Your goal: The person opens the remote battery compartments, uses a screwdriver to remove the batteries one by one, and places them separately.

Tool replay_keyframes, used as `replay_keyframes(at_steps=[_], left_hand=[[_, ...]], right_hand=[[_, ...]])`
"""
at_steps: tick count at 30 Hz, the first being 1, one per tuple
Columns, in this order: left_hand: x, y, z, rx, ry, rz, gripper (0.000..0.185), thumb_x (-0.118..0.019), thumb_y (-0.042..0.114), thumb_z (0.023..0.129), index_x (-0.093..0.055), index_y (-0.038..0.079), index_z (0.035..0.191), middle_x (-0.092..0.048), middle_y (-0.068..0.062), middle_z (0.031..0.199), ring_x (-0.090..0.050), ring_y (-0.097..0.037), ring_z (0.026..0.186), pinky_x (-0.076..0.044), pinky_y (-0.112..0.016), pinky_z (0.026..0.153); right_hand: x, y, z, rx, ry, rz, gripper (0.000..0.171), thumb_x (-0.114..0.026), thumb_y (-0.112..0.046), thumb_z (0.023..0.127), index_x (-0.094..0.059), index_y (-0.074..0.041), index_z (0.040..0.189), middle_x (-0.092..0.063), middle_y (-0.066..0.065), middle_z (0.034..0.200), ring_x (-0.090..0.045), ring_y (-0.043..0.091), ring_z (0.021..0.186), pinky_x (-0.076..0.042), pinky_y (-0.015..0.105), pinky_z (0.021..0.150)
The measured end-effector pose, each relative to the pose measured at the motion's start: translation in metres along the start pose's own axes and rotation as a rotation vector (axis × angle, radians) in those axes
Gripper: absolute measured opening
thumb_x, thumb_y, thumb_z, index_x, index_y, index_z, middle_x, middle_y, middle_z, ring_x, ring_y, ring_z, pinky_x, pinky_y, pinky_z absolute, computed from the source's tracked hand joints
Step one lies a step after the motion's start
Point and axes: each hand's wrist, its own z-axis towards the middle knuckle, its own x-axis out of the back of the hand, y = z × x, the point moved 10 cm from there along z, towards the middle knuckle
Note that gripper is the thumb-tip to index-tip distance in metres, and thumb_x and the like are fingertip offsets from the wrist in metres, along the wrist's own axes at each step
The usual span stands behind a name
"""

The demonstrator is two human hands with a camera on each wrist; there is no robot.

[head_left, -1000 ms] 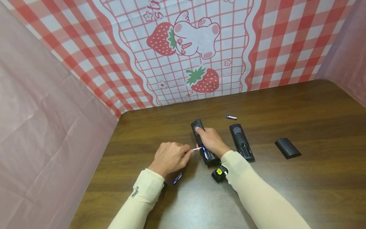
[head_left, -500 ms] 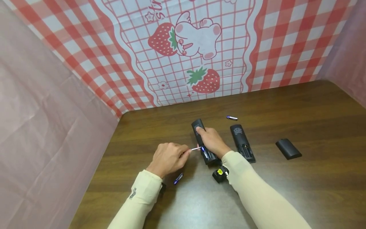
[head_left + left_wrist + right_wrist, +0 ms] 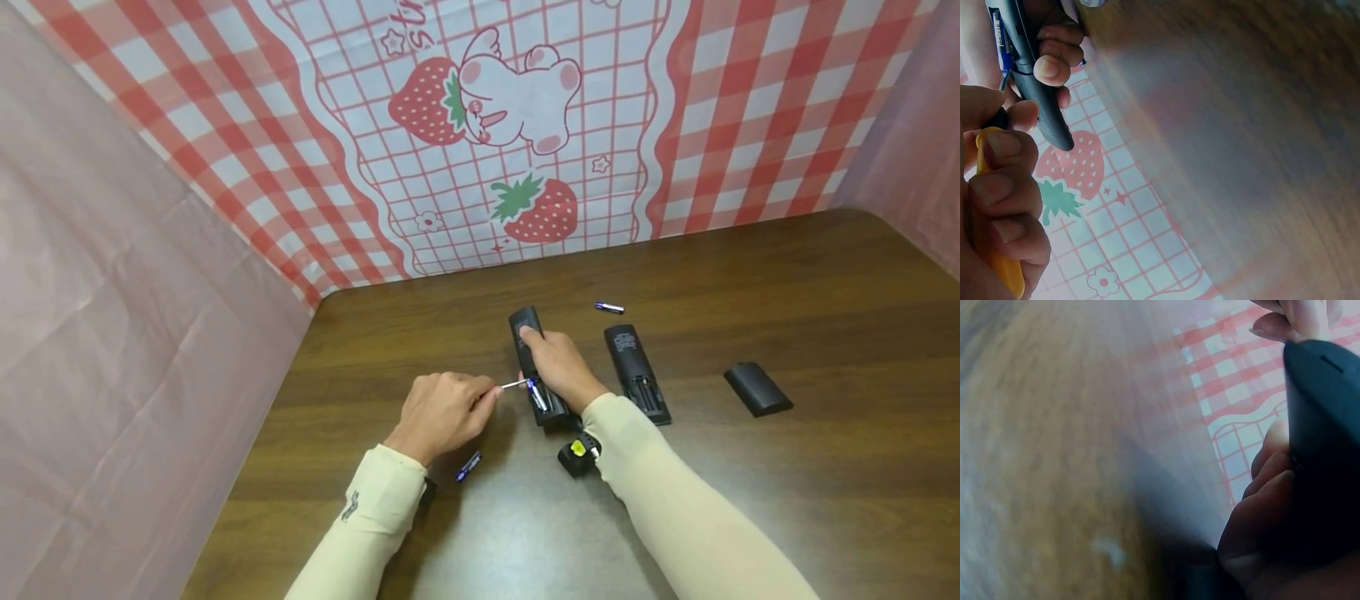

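Observation:
My right hand point(image 3: 562, 367) grips a black remote control point(image 3: 527, 358) just above the table, back side up, battery compartment uncovered. A blue and silver battery point(image 3: 537, 395) lies tilted in that compartment. My left hand point(image 3: 444, 414) holds a screwdriver point(image 3: 999, 265), its yellow handle inside the curled fingers in the left wrist view. The thin metal shaft reaches the battery's upper end at the compartment edge. In the right wrist view, fingers wrap the side of the remote control point(image 3: 1325, 419); the compartment is hidden there.
A second black remote control point(image 3: 633, 367) lies on the wooden table point(image 3: 750, 483), its compartment uncovered and without batteries. Right of it is a black battery cover point(image 3: 757, 389). Loose batteries lie behind, one battery point(image 3: 610, 307), and near the left wrist, another battery point(image 3: 468, 467). A checkered cloth point(image 3: 517, 125) hangs behind.
The held remote control has shifted slightly up and to the right. Its battery now sits more tilted at the screwdriver's tip. The left hand has barely moved.

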Motion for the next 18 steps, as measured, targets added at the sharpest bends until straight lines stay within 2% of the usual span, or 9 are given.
replay_keyframes(at_steps=[5,18], left_hand=[[0.0002,-0.0020,0.0013,-0.001,0.012,0.016,0.026,-0.059,0.032,0.098,-0.070,0.020,0.078,-0.059,0.011,0.060,-0.053,-0.008,0.048,-0.040,-0.031,0.039],[-0.0046,-0.0070,-0.0045,0.018,-0.010,0.025,0.024,-0.059,0.034,0.098,-0.072,0.022,0.082,-0.063,0.011,0.064,-0.056,-0.009,0.051,-0.039,-0.030,0.039]], right_hand=[[0.0043,-0.0006,0.0005,0.004,0.041,0.039,0.048,-0.041,-0.042,0.105,-0.057,0.003,0.107,-0.064,0.013,0.072,-0.063,0.019,0.056,-0.051,0.031,0.053],[0.0065,0.0000,0.0004,0.000,0.071,0.030,0.049,-0.039,-0.044,0.105,-0.058,0.001,0.102,-0.066,0.012,0.067,-0.062,0.019,0.055,-0.050,0.031,0.053]])
